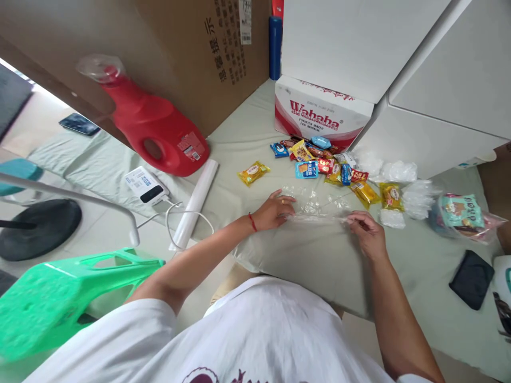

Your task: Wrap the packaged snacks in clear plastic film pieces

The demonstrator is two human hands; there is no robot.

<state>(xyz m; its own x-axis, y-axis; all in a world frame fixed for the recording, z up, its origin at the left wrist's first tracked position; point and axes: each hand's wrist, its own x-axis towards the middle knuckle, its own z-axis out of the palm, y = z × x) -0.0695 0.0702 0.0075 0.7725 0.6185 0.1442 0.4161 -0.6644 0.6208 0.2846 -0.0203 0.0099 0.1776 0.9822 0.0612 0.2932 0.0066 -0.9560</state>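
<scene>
A clear plastic bag [315,205] lies flat on the pale green cloth [247,138] in front of me. My left hand [273,211] pinches the bag's near edge on the left; a red cord circles that wrist. The bag's near edge on the right is pinched by my right hand [369,231]. Just beyond the bag sits a heap of several small wrapped snacks [319,159], and one yellow snack packet [253,172] lies apart to the left.
A Wahaha carton [319,114] and white boxes stand behind the snacks. A red jug [155,130], a white roll [195,205], a power bank with cable [146,186] and a green stool [59,298] are on the left. Crumpled clear bags [415,199], a snack bag [463,213] and a black pouch [471,279] lie right.
</scene>
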